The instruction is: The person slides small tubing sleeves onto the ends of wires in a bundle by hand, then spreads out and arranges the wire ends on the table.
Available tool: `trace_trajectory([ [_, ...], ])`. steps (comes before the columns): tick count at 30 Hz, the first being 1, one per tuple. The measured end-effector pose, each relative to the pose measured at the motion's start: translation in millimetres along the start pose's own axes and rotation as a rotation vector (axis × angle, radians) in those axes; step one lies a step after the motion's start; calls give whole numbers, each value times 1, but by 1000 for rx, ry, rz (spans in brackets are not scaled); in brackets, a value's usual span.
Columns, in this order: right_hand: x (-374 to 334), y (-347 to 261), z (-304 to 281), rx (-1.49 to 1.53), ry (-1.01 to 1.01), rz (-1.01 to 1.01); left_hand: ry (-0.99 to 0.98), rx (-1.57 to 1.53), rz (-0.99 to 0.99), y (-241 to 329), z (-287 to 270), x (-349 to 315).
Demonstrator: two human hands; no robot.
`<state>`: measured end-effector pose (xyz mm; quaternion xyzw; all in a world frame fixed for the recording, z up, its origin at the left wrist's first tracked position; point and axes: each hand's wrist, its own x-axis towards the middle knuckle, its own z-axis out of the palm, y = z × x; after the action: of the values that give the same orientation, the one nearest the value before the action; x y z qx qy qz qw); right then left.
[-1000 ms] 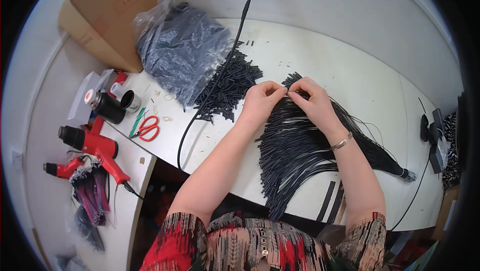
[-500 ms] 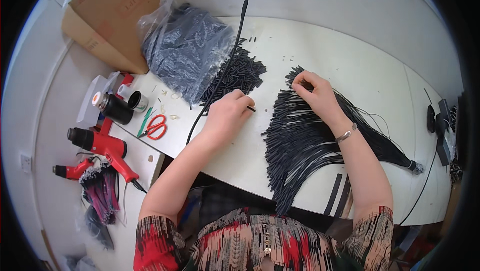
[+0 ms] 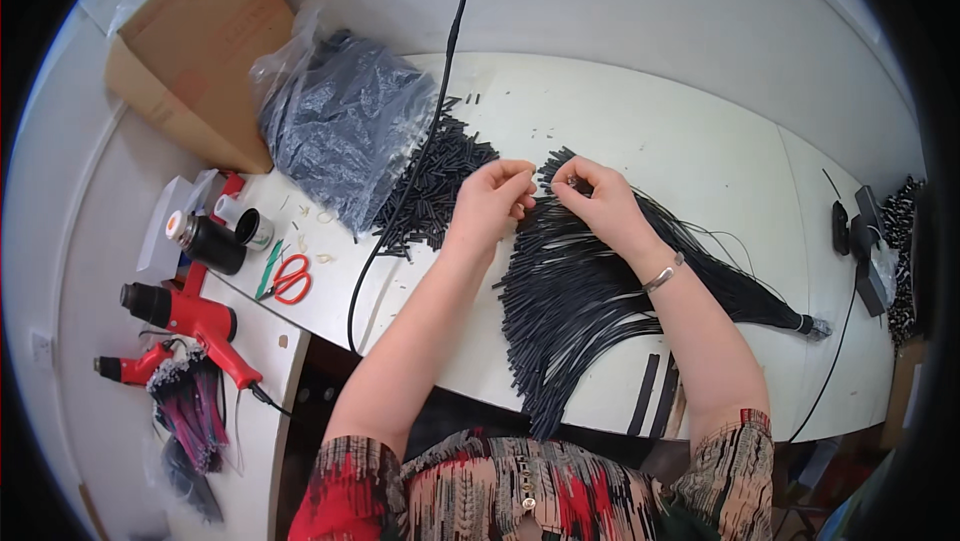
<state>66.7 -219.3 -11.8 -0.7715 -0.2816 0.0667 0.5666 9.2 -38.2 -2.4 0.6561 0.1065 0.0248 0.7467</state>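
Observation:
My left hand [image 3: 490,206] has its thumb and fingers pinched together just left of the wire tips. The short black tube it carried is now mostly hidden in the fingers. Close on its right, my right hand [image 3: 604,207] pinches at the top end of a fanned bundle of black wires [image 3: 560,311], whose ends carry black sleeves; which wire it grips is too small to make out. The bundle narrows to a tied end at the right. Beyond my left hand lies a loose pile of short black tubes [image 3: 462,153].
A clear plastic bag [image 3: 345,131] of dark pieces leans by a cardboard box [image 3: 190,61]. Red-handled scissors [image 3: 291,279], a black bottle [image 3: 216,244] and a red heat gun [image 3: 205,319] are at left. A black cord [image 3: 450,51] hangs across the view. Flat black strips [image 3: 646,393] lie near the front edge.
My left hand has moved right and farther away, from beside the tube pile to right beside my right hand. My right hand still pinches at the wire tips. The whole view has shifted slightly.

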Motion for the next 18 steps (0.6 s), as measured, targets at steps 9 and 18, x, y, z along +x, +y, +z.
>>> trace_trajectory([
  [9,1,-2,0,2,-3,14,-31,-193,-125,-20,-2,2],
  [18,0,-4,-2,-23,-18,9,-56,-238,-118,-18,-1,3],
])
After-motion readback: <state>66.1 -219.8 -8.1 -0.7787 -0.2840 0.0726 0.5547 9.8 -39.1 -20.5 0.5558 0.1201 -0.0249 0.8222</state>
